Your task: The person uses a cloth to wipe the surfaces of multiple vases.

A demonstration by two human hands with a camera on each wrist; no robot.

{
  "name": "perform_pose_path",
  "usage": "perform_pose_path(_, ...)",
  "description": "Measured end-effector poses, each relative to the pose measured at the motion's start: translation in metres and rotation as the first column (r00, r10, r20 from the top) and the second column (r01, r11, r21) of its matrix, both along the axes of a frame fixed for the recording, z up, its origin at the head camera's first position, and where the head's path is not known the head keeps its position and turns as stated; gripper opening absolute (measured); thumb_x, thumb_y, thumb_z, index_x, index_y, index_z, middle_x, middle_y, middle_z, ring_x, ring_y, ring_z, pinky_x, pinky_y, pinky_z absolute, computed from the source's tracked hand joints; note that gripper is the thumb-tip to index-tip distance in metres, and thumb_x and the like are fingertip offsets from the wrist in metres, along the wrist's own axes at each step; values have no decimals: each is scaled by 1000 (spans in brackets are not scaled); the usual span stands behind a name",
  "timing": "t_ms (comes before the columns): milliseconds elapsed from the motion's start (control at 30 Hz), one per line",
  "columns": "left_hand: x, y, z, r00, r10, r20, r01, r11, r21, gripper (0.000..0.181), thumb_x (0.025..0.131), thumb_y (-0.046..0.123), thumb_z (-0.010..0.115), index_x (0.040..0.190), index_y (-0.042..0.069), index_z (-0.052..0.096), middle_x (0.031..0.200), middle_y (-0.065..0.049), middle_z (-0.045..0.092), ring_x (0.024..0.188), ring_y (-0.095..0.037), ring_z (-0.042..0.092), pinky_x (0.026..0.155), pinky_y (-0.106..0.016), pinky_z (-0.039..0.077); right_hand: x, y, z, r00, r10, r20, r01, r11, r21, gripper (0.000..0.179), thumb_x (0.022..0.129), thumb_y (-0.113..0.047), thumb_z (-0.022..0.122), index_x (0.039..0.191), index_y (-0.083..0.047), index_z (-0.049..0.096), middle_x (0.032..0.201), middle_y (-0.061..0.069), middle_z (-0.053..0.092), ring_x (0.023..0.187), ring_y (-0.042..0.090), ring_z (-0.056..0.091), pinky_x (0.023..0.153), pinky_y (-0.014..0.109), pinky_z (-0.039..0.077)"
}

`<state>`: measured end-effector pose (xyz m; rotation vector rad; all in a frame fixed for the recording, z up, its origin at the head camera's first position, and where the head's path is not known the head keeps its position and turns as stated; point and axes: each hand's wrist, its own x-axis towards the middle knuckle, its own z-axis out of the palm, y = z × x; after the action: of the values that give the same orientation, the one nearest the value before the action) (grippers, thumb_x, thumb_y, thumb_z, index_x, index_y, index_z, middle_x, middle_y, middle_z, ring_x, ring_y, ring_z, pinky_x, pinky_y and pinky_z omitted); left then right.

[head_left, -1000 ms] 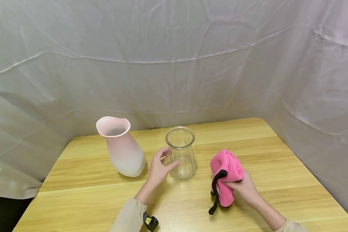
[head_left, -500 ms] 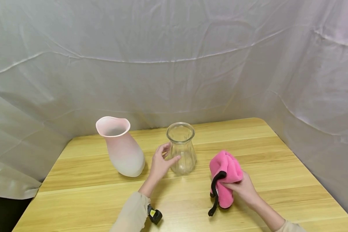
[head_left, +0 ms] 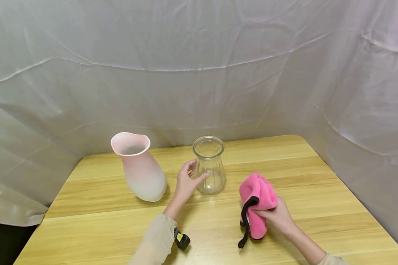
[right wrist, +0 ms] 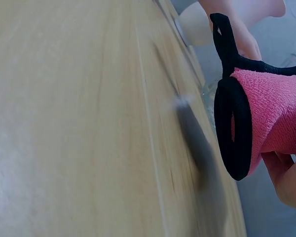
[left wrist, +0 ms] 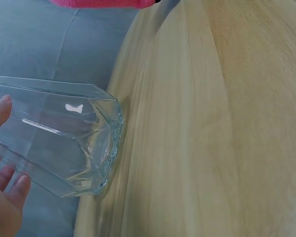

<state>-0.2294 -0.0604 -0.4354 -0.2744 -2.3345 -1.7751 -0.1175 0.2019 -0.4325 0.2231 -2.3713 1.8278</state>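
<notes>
A clear glass vase [head_left: 211, 176] with a ridged body and a thick round rim stands upright near the middle of the table. My left hand [head_left: 187, 183] holds its left side, thumb across the front and fingers behind. In the left wrist view, the thumb [left wrist: 0, 112] overlaps the faceted glass, and its base meets the wood. My right hand [head_left: 280, 215] grips a bunched pink towel [head_left: 258, 193] with black edging and a dangling black loop [head_left: 245, 224], held over the table to the right. In the right wrist view, fingers wrap under the rolled plush cloth [right wrist: 278, 108].
To the left stands a pink-to-white vase [head_left: 144, 173] with a wavy rim, close to my left forearm. The light wooden table [head_left: 96, 228] has a rounded far right corner. Grey-white fabric [head_left: 199, 92] hangs behind and along both sides.
The glass vase has slid away from me and slightly right, with my left hand moving along with it. My right hand and the towel have barely moved.
</notes>
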Motion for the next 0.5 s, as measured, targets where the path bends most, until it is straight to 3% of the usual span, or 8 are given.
perform_pose_path(500,2,4,0,1000,29,-6,-30,999,-14,65,69,25,78,125,6,50,121,-6,51,110,-22,48,96,-30,44,1,-2,-1,1000,-9,-18,9,1000,7,43,72,3,71,109,9,52,92,-18,61,83,1,59,72,18,52)
